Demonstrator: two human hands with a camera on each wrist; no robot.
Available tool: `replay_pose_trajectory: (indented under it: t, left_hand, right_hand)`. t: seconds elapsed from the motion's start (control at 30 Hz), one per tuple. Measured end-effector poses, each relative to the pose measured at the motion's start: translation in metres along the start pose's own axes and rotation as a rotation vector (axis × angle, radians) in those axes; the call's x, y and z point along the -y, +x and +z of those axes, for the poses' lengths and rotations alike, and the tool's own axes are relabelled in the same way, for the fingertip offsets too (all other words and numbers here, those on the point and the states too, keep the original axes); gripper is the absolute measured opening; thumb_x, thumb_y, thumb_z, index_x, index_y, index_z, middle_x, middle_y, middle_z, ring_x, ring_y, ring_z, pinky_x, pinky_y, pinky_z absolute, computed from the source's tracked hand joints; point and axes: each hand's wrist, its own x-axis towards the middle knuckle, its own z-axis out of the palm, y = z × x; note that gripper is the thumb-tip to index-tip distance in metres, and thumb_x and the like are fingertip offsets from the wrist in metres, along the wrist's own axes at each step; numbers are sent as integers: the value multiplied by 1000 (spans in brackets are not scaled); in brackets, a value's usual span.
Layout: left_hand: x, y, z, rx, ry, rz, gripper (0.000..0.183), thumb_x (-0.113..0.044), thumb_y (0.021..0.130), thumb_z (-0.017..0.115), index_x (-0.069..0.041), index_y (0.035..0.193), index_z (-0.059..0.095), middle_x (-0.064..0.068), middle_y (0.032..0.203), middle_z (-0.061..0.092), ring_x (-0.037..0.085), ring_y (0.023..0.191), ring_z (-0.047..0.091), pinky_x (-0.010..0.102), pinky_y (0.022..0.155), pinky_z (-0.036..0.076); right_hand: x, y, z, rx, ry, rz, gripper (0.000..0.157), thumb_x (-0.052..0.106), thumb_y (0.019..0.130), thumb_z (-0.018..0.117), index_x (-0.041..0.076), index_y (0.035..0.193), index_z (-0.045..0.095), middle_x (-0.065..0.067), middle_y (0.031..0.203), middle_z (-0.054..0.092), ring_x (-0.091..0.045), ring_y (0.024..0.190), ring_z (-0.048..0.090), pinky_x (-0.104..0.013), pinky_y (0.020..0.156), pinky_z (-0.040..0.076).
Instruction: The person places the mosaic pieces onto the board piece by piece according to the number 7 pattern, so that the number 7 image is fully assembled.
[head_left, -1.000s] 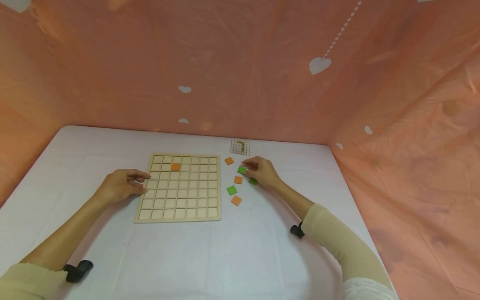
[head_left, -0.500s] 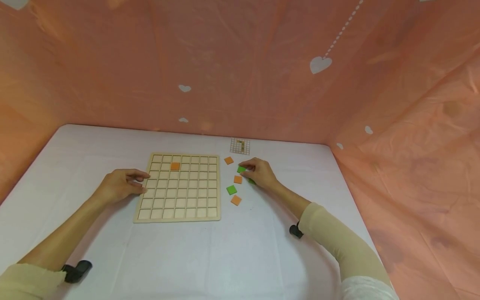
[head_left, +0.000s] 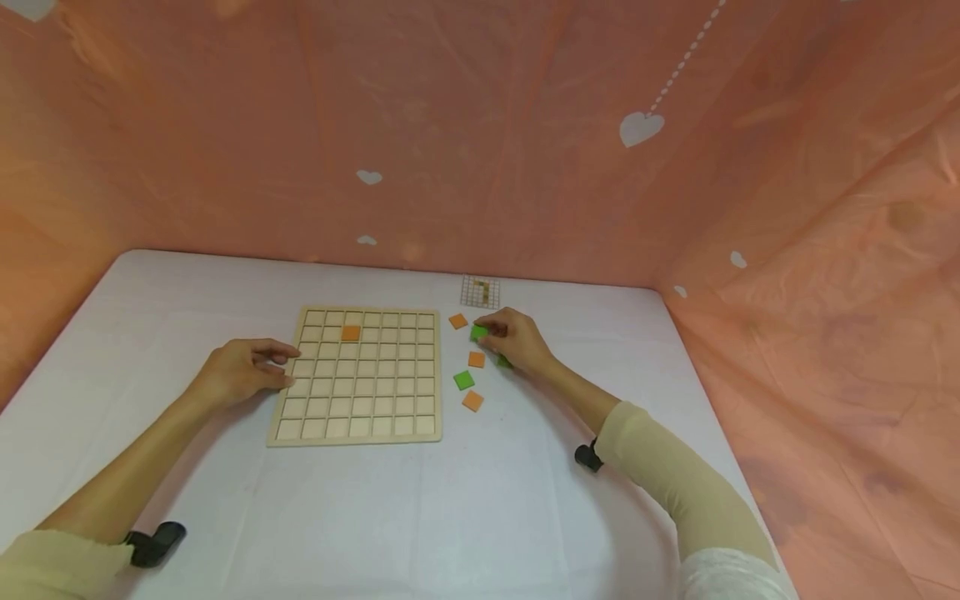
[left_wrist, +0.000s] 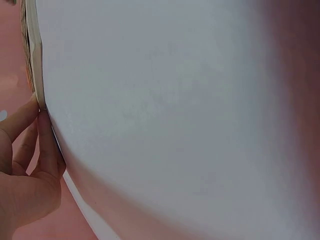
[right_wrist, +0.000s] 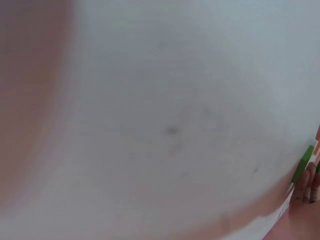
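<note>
A square wooden grid board (head_left: pixel 364 387) lies on the table with one orange tile (head_left: pixel 350 333) in an upper cell. My left hand (head_left: pixel 238 372) touches the board's left edge, its fingertips spaced along the rim; in the left wrist view the fingers (left_wrist: pixel 46 145) meet that edge. To the board's right, my right hand (head_left: pixel 519 340) pinches a green tile (head_left: pixel 478 332) between thumb and fingers. Another green tile (head_left: pixel 503 361) is partly hidden under this hand; in the right wrist view a green tile (right_wrist: pixel 302 164) shows beside the fingers.
Loose on the white table (head_left: pixel 360 508) are an upper orange tile (head_left: pixel 458 321), a middle orange tile (head_left: pixel 476 359), a green tile (head_left: pixel 464 380) and a lower orange tile (head_left: pixel 472 401). A small grid pattern card (head_left: pixel 480 292) lies at the back. Orange cloth (head_left: pixel 465 150) hangs behind.
The right hand has closed its fingertips on the green tile and shifted it slightly up and left. The left hand and the board have stayed in place.
</note>
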Motion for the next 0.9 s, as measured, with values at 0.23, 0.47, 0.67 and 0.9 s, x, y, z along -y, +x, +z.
replay_pose_trajectory:
  t: [0.23,0.47,0.67,0.9]
  left_hand:
    - [1,1,-1,1,-1,-3,51,-26,85,78,-2,128,64,24,122,63,41,111,60,51,87,46]
    - [2,2,0,2,-9,-4,51,-25,86,78,-2,128,64,23,122,63,40,111,60,48,87,46]
    - [1,2,-1,2,0,-12,52,-26,86,78,-2,128,64,25,122,62,42,112,59,50,86,46]
    - [1,2,-1,6,4,-21,51,-28,85,78,-3,128,65,24,123,63,40,111,60,44,84,47]
  right_hand:
    - [10,8,6,-21,55,-35,28,10,86,78,4,113,74,-7,101,66,-17,91,63,-25,82,53]
    - [24,16,15,-26,72,-73,26,9,86,78,7,112,75,-5,107,68,-15,93,64,-22,81,53]
    - [37,26,25,-6,54,-144,26,10,86,78,6,112,75,-6,105,69,-15,91,64,-21,80,52]
    - [50,36,39,25,96,-197,26,9,86,78,4,111,75,-6,101,68,-14,87,65,-19,78,52]
